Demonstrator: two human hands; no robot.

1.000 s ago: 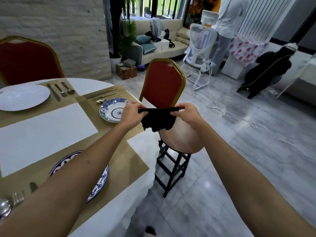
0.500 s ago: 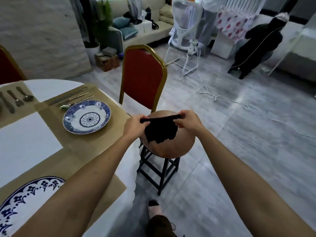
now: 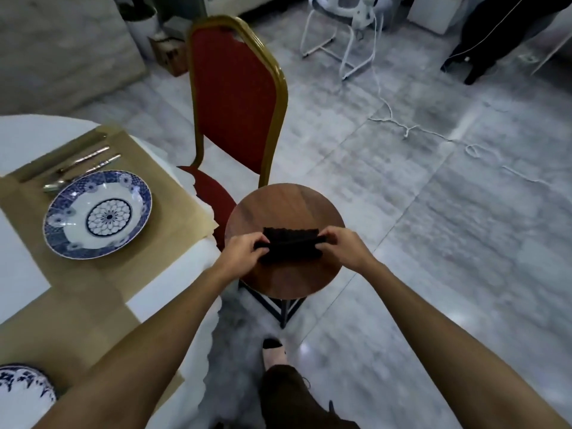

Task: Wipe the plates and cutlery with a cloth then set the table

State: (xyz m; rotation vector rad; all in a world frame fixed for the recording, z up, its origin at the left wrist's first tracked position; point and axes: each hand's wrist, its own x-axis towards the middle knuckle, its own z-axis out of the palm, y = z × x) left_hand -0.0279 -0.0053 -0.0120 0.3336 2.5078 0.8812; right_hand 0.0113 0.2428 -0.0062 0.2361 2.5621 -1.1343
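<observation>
Left hand (image 3: 244, 249) noted at the left end of a black cloth (image 3: 291, 246), fingers curled and pinching that edge. Right hand (image 3: 343, 246) at the opposite end, fingers likewise curled and pinching. The cloth is folded into a band stretched between the two hands and lies low over the round wooden seat of a stool (image 3: 284, 199); its lower half appears to touch the seat, though full contact cannot be confirmed.

Head view, remaining items: the stool stands on the grey tiled floor (image 3: 433, 243), just beside the edge of the white-covered surface (image 3: 37, 134). A red chair (image 3: 235, 100) with a gold frame stands directly behind the stool, tucked against the surface. On the surface, a tan placemat (image 3: 173, 218) carries a blue-and-white plate (image 3: 97, 213), upright and holding nothing. Cutlery (image 3: 80, 164) lies in a row just beyond the plate's far rim; individual pieces are too blurred to identify. A second plate (image 3: 21, 388) is partly in view at the lower left corner. A white cord (image 3: 402, 128) trails across the floor, well apart from the stool. The person's foot (image 3: 274, 351) is planted near the stool's base.
</observation>
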